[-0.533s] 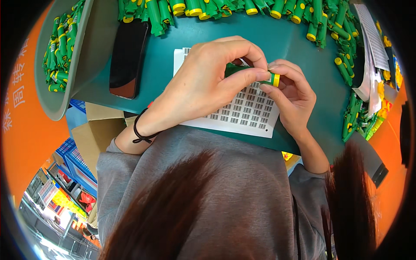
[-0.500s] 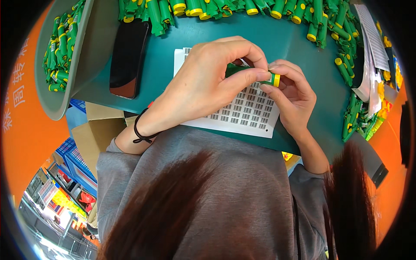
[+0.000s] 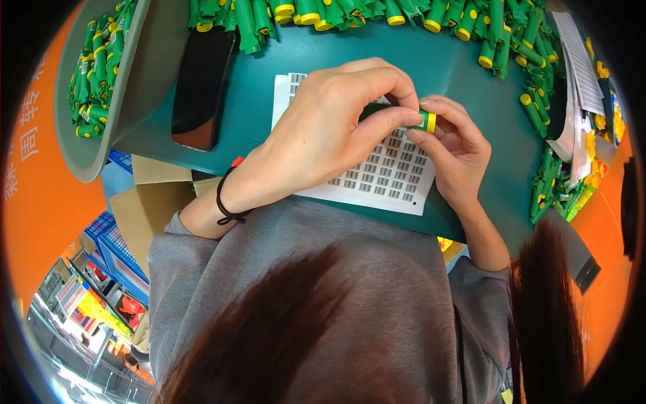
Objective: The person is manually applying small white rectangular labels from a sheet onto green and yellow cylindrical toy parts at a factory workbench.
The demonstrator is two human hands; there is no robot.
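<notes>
Between my two hands is a small green tube with a yellow end cap (image 3: 431,122). My left hand (image 3: 336,121) is closed on the tube's body, thumb and fingertips pinching it near the cap. The thumb and fingers of my right hand (image 3: 459,145) close round the capped end. Much of the tube is hidden behind my left fingers. Below both hands a white sheet of small barcode labels (image 3: 363,196) lies on the green tabletop (image 3: 269,60), partly covered by my left hand and wrist.
Green tubes (image 3: 309,13) are heaped along the table's far edge and right side. A grey bin (image 3: 145,81) with more green tubes (image 3: 97,67) stands at left, beside a black phone (image 3: 198,87). Paper sheets (image 3: 575,60) lie at right; an open cardboard box (image 3: 155,209) is at lower left.
The tube has turned slightly between my fingers, so less of its white label shows. Both hands keep their grip in nearly the same place.
</notes>
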